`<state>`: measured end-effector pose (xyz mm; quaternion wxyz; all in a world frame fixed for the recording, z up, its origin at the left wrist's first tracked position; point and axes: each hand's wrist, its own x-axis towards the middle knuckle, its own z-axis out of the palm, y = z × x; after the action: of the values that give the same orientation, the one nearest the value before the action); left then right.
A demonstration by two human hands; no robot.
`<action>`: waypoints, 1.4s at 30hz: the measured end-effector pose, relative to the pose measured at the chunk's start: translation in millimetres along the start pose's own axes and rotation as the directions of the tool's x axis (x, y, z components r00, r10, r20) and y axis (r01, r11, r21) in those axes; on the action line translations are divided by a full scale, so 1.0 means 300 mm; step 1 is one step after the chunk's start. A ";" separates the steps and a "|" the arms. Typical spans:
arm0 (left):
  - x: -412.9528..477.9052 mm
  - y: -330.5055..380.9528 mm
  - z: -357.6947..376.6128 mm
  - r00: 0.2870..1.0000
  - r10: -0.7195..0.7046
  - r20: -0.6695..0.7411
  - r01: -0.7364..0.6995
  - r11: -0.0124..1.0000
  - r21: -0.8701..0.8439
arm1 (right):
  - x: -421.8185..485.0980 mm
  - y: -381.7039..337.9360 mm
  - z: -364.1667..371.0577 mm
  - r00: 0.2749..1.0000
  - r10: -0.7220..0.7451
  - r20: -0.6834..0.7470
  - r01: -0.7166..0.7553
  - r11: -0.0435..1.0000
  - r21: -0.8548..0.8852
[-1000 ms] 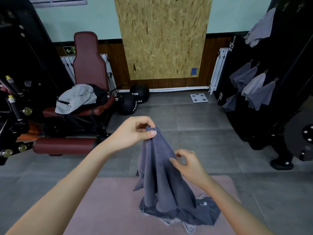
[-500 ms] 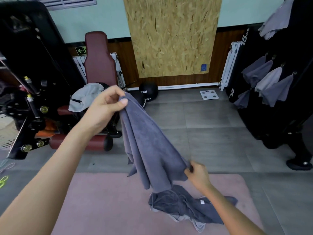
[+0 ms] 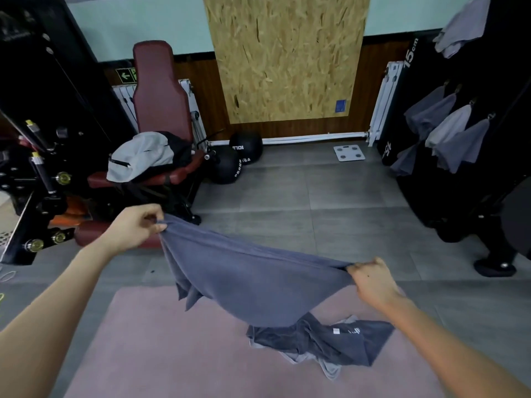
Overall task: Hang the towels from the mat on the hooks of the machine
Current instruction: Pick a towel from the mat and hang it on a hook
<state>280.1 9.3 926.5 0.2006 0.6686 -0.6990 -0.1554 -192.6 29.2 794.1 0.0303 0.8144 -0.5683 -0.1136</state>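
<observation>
The left hand [image 3: 135,225] is closed, fingers and thumb pinching one top corner of a blue-grey towel [image 3: 258,280]. The right hand [image 3: 370,280] is closed likewise, clenched on the opposite top corner. The left hand sits higher and further out than the right, so the towel's upper edge runs taut on a slant between them. The cloth hangs below that edge in a broad sag, clear of the floor, with a few loose folds trailing under the left-hand end.

Directly beneath the held towel's lower hem lies a crumpled heap of remaining towels [image 3: 324,340]: a dark grey one on top with a small white label showing, a paler one partly under it. The heap rests on a pink mat [image 3: 172,354], toward its right side and below the right forearm. Whether the hanging hem touches the heap cannot be told.

Well apart on the right stands the black machine [image 3: 474,196]. Several grey towels [image 3: 448,133] hang on it from hooks [image 3: 490,116], bunched close together, and one pale towel [image 3: 462,27] hangs higher up.

On the left, a maroon padded seat [image 3: 161,90] carries a grey and black jacket [image 3: 140,156]. Two black medicine balls [image 3: 230,165] lie on the grey floor just beside it. A white bathroom scale [image 3: 349,153] lies near the far wall, below a chipboard panel [image 3: 287,53], with a white radiator [image 3: 386,101] to its right.
</observation>
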 end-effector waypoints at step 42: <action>0.097 0.024 0.132 0.980 -0.112 -0.163 0.063 0.958 -0.280 | -0.105 0.191 -0.270 0.929 -0.122 -0.349 0.016 0.956 -0.292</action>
<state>253.9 -21.4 897.7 0.3454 0.6760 -0.6198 -0.1990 -237.8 31.9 887.8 0.2471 0.8281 -0.5014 -0.0423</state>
